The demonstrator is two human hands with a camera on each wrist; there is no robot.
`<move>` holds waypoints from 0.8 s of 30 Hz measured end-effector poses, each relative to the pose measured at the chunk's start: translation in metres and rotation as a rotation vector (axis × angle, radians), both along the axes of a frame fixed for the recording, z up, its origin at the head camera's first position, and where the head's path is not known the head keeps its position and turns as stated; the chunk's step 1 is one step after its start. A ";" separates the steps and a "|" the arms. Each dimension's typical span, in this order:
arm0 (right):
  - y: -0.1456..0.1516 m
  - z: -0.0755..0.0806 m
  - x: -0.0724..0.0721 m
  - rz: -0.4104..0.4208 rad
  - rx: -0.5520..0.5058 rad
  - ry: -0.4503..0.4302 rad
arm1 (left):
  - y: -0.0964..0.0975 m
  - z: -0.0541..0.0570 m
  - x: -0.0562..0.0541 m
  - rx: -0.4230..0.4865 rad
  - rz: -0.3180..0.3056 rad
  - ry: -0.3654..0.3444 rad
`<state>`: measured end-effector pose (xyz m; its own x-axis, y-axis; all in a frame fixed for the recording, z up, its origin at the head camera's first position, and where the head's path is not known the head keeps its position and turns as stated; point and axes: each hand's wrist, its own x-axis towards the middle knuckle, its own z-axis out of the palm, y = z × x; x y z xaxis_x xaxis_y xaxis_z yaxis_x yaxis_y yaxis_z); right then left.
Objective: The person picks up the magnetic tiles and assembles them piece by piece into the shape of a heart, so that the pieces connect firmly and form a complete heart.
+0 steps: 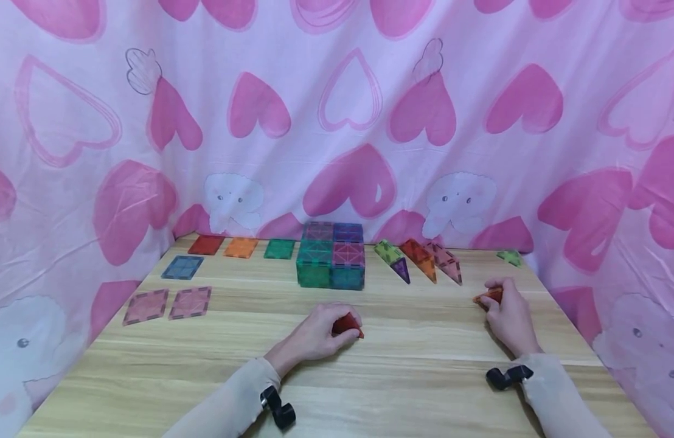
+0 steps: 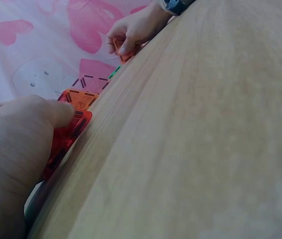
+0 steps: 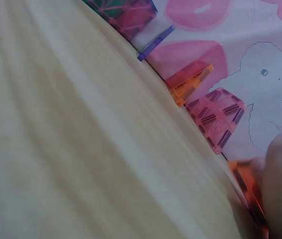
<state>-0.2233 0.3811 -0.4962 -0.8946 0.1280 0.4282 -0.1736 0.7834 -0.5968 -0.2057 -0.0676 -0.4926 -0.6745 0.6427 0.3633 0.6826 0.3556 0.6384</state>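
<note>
The red tile (image 1: 347, 324) sits between the thumb and fingers of the left hand (image 1: 320, 333), tilted and low over the table (image 1: 413, 383), in front of the block of coloured tiles (image 1: 331, 274); whether its lower edge touches the wood I cannot tell. Well apart to the right, the right hand (image 1: 511, 311) pinches the orange tile (image 1: 490, 296), nearer the pink triangle pair (image 1: 444, 263) than the block and on the near side of the green tile (image 1: 509, 258). So both hands are grasping, one tile each. The left forearm slants in from the lower left, back of the hand upward, fingers curled round toward the right; the right forearm comes from the lower right and leans inward, thumb toward the middle. Each pale sleeve (image 1: 227, 395) has a small black device (image 1: 278, 409) at the wrist.
</note>
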 end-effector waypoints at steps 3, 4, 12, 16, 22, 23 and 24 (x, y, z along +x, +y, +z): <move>-0.006 0.001 0.006 -0.001 -0.097 -0.005 | 0.000 0.000 0.000 0.004 -0.004 -0.009; -0.010 0.002 0.008 -0.001 -0.151 -0.008 | 0.000 0.000 0.000 0.002 0.000 -0.013; -0.054 0.005 0.022 0.138 -0.366 0.003 | 0.000 -0.001 -0.001 -0.016 0.039 0.002; -0.076 0.003 0.030 0.278 -0.418 -0.001 | 0.000 -0.002 -0.001 -0.025 0.051 0.010; -0.104 -0.001 0.036 0.432 -0.442 -0.046 | 0.000 -0.001 -0.001 -0.029 0.057 0.023; -0.108 -0.001 0.036 0.444 -0.437 -0.044 | 0.000 0.000 -0.001 -0.028 0.059 0.025; -0.112 -0.001 0.037 0.460 -0.443 -0.046 | 0.000 0.000 -0.001 -0.027 0.061 0.028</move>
